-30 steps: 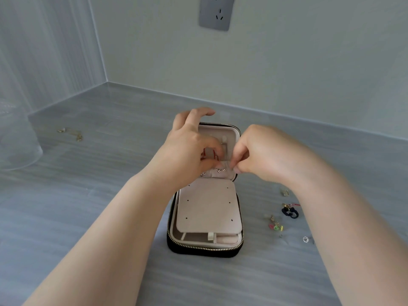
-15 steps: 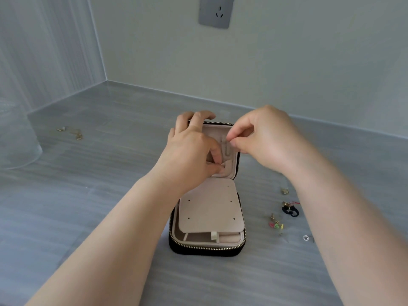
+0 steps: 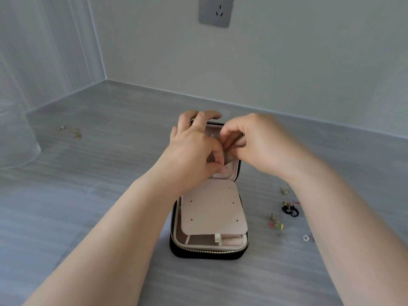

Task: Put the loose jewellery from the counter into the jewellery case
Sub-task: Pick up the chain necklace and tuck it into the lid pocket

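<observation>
A black zip jewellery case (image 3: 207, 253) with a pale pink lining stands open on the grey counter, its lid upright. My left hand (image 3: 194, 149) grips the lid, fingers over its top edge and thumb inside. My right hand (image 3: 262, 144) pinches a thin silver chain (image 3: 226, 159) against the inside of the lid; most of the chain is hidden by my fingers. A pink flap (image 3: 213, 209) lies over the case's bottom half. Loose pieces lie to the right: a small gold piece (image 3: 285, 191), a black and gold charm (image 3: 290, 209), a pink and yellow charm (image 3: 276, 224), a small clear stud (image 3: 305, 237).
A gold chain (image 3: 70, 131) lies far left on the counter. A clear glass vessel (image 3: 15, 138) stands at the left edge. The walls meet in a corner behind, with a grey socket (image 3: 216, 11) above the case.
My right hand rose from the lid's lower edge to its upper part with the chain. My left hand shifted up to grip the lid's top edge.
</observation>
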A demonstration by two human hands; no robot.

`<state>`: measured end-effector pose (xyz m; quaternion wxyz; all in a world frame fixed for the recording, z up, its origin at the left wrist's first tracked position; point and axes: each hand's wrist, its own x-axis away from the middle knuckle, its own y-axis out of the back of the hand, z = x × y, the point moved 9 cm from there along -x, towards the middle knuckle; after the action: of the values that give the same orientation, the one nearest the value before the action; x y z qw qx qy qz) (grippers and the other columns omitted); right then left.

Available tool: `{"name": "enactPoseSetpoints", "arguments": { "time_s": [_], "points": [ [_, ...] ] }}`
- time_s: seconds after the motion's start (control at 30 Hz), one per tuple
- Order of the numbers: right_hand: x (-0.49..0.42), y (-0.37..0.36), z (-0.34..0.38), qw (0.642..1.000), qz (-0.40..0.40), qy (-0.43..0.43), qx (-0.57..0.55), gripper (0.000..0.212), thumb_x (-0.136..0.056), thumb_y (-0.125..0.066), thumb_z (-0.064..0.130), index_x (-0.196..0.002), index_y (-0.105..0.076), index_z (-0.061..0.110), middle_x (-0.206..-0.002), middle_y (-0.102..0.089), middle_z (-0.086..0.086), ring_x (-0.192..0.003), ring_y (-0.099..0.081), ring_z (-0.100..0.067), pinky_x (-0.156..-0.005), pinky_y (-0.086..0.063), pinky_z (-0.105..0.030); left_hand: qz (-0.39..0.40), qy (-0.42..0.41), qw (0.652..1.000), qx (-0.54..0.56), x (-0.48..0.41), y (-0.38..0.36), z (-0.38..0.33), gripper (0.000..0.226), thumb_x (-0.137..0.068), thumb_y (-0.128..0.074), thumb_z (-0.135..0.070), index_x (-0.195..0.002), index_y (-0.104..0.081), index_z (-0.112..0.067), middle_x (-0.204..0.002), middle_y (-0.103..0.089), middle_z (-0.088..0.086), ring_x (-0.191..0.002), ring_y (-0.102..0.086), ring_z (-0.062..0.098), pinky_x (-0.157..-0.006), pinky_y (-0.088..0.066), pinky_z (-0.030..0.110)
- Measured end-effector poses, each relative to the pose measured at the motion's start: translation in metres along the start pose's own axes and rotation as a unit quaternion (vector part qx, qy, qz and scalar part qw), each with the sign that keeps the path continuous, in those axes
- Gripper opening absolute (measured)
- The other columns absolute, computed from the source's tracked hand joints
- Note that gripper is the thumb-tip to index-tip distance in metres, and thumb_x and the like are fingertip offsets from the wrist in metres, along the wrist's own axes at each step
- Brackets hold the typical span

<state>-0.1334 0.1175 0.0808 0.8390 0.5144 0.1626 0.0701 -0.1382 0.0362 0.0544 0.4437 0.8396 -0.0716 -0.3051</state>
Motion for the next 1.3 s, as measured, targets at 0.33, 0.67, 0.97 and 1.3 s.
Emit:
{"name": "enactPoseSetpoints", "arguments": {
  "time_s": [0.33, 0.67, 0.97, 1.3],
  "points": [
    [0.002, -0.001, 0.002, 0.999, 0.019, 0.042, -0.007, 0.035, -0.073, -0.061, -0.008, -0.087, -0.062, 0.024, -0.084, -0.068, 0.012, -0.073, -0.066, -0.001, -0.072, -0.050, -0.022, -0.004, -0.002, 1.000, 0.021, -0.001, 0.000, 0.003, 0.013, -0.062, -0.082, -0.026, -0.060, -0.069, -0.023, -0.140, -0.034, -0.005, -0.118, -0.013, 0.003, -0.100, -0.028, 0.041],
    [0.002, 0.017, 0.003, 0.994, -0.068, 0.091, -0.004, 0.025, -0.077, -0.060, -0.003, -0.077, -0.066, 0.021, -0.081, -0.063, 0.010, -0.076, -0.060, -0.007, -0.075, -0.050, -0.033, 0.005, 0.011, 0.999, 0.036, -0.001, -0.002, 0.006, 0.015, -0.063, -0.082, -0.027, -0.058, -0.067, -0.026, -0.141, -0.031, -0.007, -0.118, -0.012, 0.000, -0.097, -0.036, 0.043],
    [0.005, 0.008, 0.011, 0.985, -0.080, 0.145, 0.037, 0.021, -0.073, -0.063, -0.007, -0.074, -0.062, 0.014, -0.084, -0.056, 0.004, -0.072, -0.055, -0.011, -0.067, -0.046, -0.033, -0.018, -0.001, 0.999, 0.035, -0.001, -0.001, 0.005, 0.014, -0.061, -0.083, -0.027, -0.060, -0.069, -0.025, -0.139, -0.035, -0.005, -0.118, -0.013, 0.001, -0.103, -0.027, 0.040],
    [0.010, 0.015, -0.006, 0.995, 0.026, 0.021, 0.097, 0.021, -0.078, -0.066, 0.015, -0.077, -0.058, 0.033, -0.080, -0.067, 0.018, -0.068, -0.054, 0.010, -0.070, -0.046, -0.024, 0.017, -0.003, 0.999, 0.039, 0.000, -0.002, 0.006, 0.044, -0.044, -0.087, -0.043, -0.078, -0.063, -0.028, -0.131, -0.025, -0.009, -0.110, -0.012, -0.002, -0.095, -0.027, 0.026]
  ]
}}
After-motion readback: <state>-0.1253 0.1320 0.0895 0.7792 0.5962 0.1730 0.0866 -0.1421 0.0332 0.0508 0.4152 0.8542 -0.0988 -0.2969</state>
